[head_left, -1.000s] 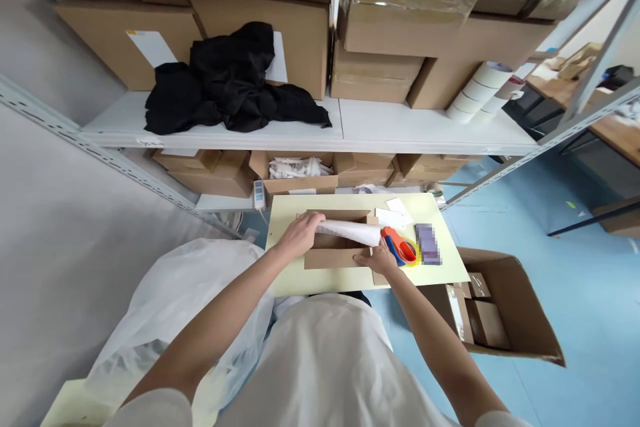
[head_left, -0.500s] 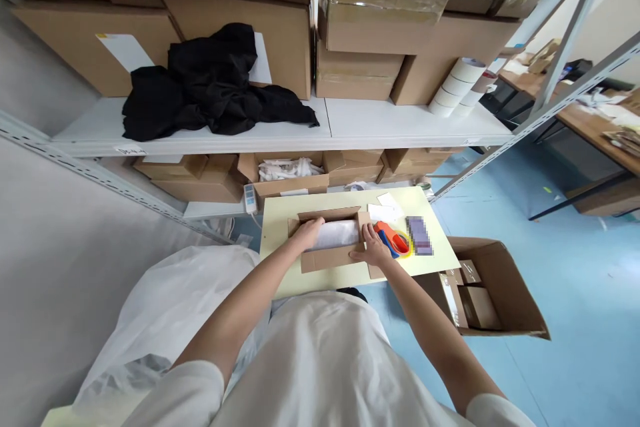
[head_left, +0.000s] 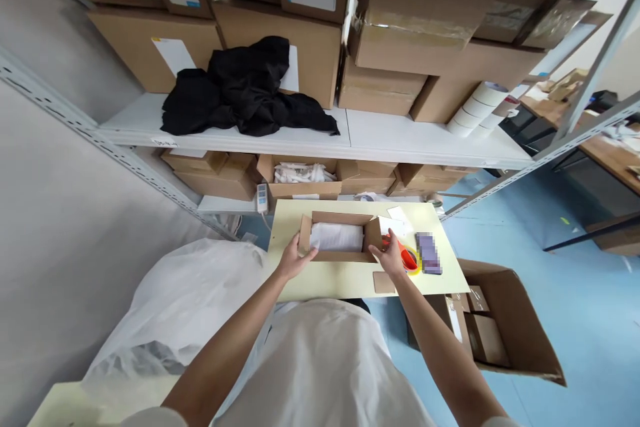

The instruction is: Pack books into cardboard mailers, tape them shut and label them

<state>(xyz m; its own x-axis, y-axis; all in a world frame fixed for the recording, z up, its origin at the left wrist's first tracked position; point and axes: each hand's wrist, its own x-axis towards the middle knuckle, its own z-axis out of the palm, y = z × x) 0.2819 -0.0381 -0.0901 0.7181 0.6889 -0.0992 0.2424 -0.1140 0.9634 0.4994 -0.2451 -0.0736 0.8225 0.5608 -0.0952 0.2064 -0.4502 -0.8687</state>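
A small open cardboard box (head_left: 345,256) stands on the pale yellow tabletop (head_left: 320,283). Inside it lies something in white wrapping (head_left: 336,236); what is wrapped is hidden. My left hand (head_left: 294,259) holds the box's left end, thumb toward the front corner. At the opposite end, my right hand (head_left: 390,255) grips the box with its thumb on the near corner. Just beyond my right hand is a red tape dispenser (head_left: 409,257), partly covered by the hand. A flat brown piece of cardboard (head_left: 384,282) lies in front of the box's right end.
A pixelated purple phone-like object (head_left: 429,253) lies at the table's right. Below stands a large carton (head_left: 525,327) with smaller boxes. A metal shelf (head_left: 380,137) behind carries cartons, black cloth (head_left: 250,90) and tape rolls (head_left: 477,110). White plastic sheeting (head_left: 185,307) bulges at left.
The box's flaps, spread outward before, now stand up or are folded in. My hands have shifted from over its edges to its two ends. The camera view has tilted slightly.
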